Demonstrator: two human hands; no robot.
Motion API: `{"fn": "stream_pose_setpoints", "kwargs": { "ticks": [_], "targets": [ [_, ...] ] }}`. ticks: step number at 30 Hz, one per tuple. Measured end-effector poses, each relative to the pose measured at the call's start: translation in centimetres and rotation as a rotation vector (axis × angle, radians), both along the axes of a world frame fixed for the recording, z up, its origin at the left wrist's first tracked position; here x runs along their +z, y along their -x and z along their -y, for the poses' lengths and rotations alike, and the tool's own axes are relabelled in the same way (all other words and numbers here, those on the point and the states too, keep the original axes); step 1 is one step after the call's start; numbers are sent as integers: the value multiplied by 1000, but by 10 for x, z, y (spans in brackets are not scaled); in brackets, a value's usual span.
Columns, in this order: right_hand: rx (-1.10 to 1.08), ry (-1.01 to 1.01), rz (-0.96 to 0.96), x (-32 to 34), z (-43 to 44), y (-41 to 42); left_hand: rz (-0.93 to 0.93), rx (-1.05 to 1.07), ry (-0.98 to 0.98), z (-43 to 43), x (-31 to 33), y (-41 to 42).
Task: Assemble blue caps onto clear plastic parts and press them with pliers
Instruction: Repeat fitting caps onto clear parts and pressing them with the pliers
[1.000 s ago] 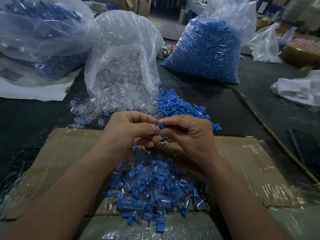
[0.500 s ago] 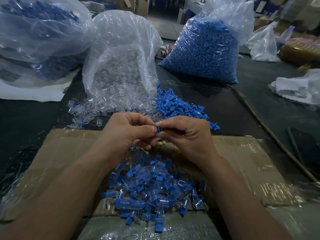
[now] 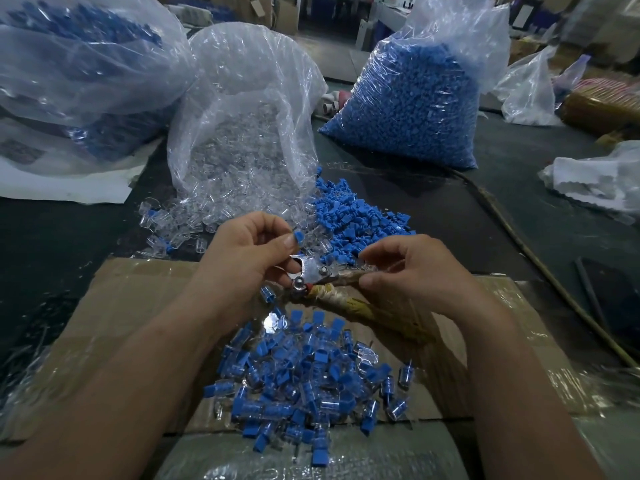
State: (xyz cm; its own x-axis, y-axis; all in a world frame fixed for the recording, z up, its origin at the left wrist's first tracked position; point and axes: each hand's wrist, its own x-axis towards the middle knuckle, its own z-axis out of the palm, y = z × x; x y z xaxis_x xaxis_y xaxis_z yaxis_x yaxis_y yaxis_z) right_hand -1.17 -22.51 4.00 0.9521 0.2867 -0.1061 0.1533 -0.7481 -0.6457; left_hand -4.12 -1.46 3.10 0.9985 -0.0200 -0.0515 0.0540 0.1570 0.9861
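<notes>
Your left hand (image 3: 249, 258) pinches a blue cap (image 3: 298, 236) between thumb and forefinger, just above the centre of the frame. Your fingers hide whether a clear part sits under it, so I cannot tell. Your right hand (image 3: 415, 268) curls round the wrapped handle of the pliers (image 3: 313, 273), whose metal head lies just below the cap with its jaws seemingly parted. Bring the cap squarely between the jaws, keep your fingertips back from the steel, and squeeze evenly until it seats. A tilted cap would likely jam or crack. Afterwards drop it onto the finished pile (image 3: 304, 386) on the cardboard (image 3: 114, 306), lower centre.
</notes>
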Motion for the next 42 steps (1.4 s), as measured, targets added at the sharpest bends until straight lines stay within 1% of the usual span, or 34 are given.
{"fn": "stream_pose_setpoints", "kwargs": {
  "ticks": [2, 4, 7, 10, 14, 19, 22, 27, 33, 37, 42],
  "targets": [
    [26, 109, -85, 0, -1, 0, 14, 3, -13, 0, 0, 0],
    [67, 224, -130, -1, -4, 2, 22, 11, -18, 0, 0, 0],
    [105, 285, -169, -4, -8, 4, 34, 11, -29, 0, -1, -1],
    [124, 352, -118, -5, -10, 4, 43, -1, -38, 1, -2, -1],
    [89, 365, -52, -3, -14, 4, 45, 0, -36, 0, -3, -2],
    [106, 489, 114, -6, -24, 3, 40, 18, -21, 1, -2, -2],
    [105, 519, 142, -9, -25, 3, 44, 31, -25, 1, -2, -2],
    [38, 465, 255, -9, -17, 4, 83, 101, -31, 0, -3, -4],
    [-39, 289, 410, -7, -16, 4, 110, 223, -32, -2, -3, -5],
    [-17, 172, 394, -6, -21, 7, 119, 266, -44, -2, -2, -5],
    [65, 123, 356, -7, -30, 10, 169, 256, -109, -1, 0, -4]
  ]
}}
